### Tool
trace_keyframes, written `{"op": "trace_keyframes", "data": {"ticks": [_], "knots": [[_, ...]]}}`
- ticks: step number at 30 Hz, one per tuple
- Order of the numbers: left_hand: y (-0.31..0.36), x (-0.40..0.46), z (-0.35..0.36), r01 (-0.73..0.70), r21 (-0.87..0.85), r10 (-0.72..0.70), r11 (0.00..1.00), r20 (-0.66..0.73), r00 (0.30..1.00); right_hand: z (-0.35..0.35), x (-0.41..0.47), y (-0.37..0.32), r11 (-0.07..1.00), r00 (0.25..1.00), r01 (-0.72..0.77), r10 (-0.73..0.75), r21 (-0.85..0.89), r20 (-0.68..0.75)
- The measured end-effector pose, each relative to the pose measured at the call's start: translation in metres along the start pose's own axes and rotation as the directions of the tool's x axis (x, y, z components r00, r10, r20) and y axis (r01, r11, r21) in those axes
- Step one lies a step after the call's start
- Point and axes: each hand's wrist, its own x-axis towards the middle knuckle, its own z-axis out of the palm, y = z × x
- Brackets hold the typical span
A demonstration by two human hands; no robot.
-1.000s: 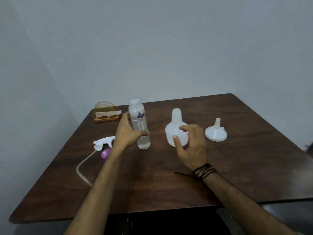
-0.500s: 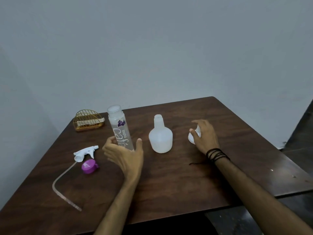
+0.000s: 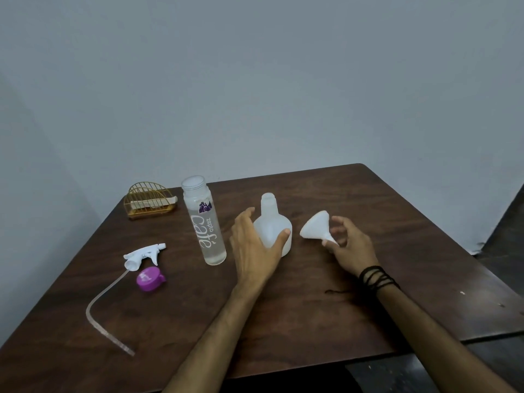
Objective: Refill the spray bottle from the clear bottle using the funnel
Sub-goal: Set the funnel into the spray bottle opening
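Two hands of ours over a brown table [image 3: 312, 321], left hand [image 3: 252, 251] cupped around the uncapped spray bottle [image 3: 273, 222], right hand [image 3: 350, 248] pinching the white funnel [image 3: 316, 229] by its spout just beside that bottle, clear bottle [image 3: 205, 222] standing open left of our left hand

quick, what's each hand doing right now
Left hand: curled round the spray bottle, steadying it.
Right hand: pinching the funnel by its spout.

left hand [image 3: 252, 248] covers the lower left side of the spray bottle [image 3: 273, 225], funnel [image 3: 317, 229] spout tip is buried in the right hand [image 3: 350, 248] fingers, both forearms and the table [image 3: 312, 316] near edge run off frame.
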Motion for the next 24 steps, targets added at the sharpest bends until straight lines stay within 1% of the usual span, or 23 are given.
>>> {"op": "trace_keyframes", "data": {"ticks": [2, 3, 4, 5, 6, 7, 8, 9, 10, 13, 16, 22, 24], "knots": [[-0.002, 0.006, 0.005, 0.013, 0.003, -0.013, 1.0, 0.044, 0.999, 0.002, 0.0, -0.003, 1.0, 0.997, 0.008, -0.006, -0.027, 0.074], [-0.004, 0.008, 0.008, 0.0, 0.006, 0.0, 1.0, 0.055, 0.999, 0.004, 0.001, -0.004, 0.999, 0.995, -0.027, 0.024, 0.028, 0.096], [-0.005, 0.01, 0.009, -0.016, 0.007, 0.015, 1.0, 0.065, 0.998, 0.005, 0.003, -0.007, 0.98, 0.988, -0.107, 0.086, 0.166, 0.127], [-0.006, 0.01, 0.011, -0.025, 0.001, 0.025, 1.0, 0.077, 0.997, 0.005, 0.005, -0.012, 0.913, 0.973, -0.202, 0.147, 0.354, 0.176], [-0.007, 0.01, 0.011, -0.03, -0.011, 0.031, 0.999, 0.089, 0.996, 0.005, 0.006, -0.017, 0.799, 0.957, -0.273, 0.17, 0.536, 0.234], [-0.008, 0.01, 0.012, -0.035, -0.024, 0.037, 0.999, 0.094, 0.995, 0.004, 0.007, -0.024, 0.672, 0.951, -0.3, 0.153, 0.677, 0.269], [-0.008, 0.01, 0.012, -0.041, -0.035, 0.044, 0.999, 0.094, 0.995, 0.003, 0.008, -0.033, 0.587, 0.955, -0.287, 0.111, 0.757, 0.276], [-0.008, 0.01, 0.013, -0.044, -0.045, 0.048, 0.998, 0.09, 0.995, 0.002, 0.009, -0.042, 0.54, 0.962, -0.256, 0.062, 0.802, 0.265], [-0.009, 0.01, 0.013, -0.045, -0.055, 0.05, 0.997, 0.086, 0.995, 0.001, 0.01, -0.053, 0.525, 0.971, -0.21, 0.017, 0.825, 0.237], [-0.011, 0.011, 0.013, -0.047, -0.077, 0.053, 0.996, 0.08, 0.995, 0.004, 0.016, -0.088, 0.519, 0.989, -0.066, -0.077, 0.852, 0.124], [-0.012, 0.012, 0.012, -0.066, -0.104, 0.075, 0.992, 0.08, 0.994, 0.011, 0.023, -0.112, 0.558, 0.986, 0.082, -0.166, 0.826, 0.014], [-0.014, 0.011, 0.01, -0.053, -0.125, 0.065, 0.991, 0.095, 0.993, 0.026, 0.029, -0.121, 0.695, 0.956, 0.241, -0.289, 0.678, -0.043], [-0.015, 0.011, 0.01, -0.05, -0.122, 0.063, 0.991, 0.108, 0.992, 0.029, 0.03, -0.119, 0.71, 0.953, 0.259, -0.297, 0.655, -0.055]]}}
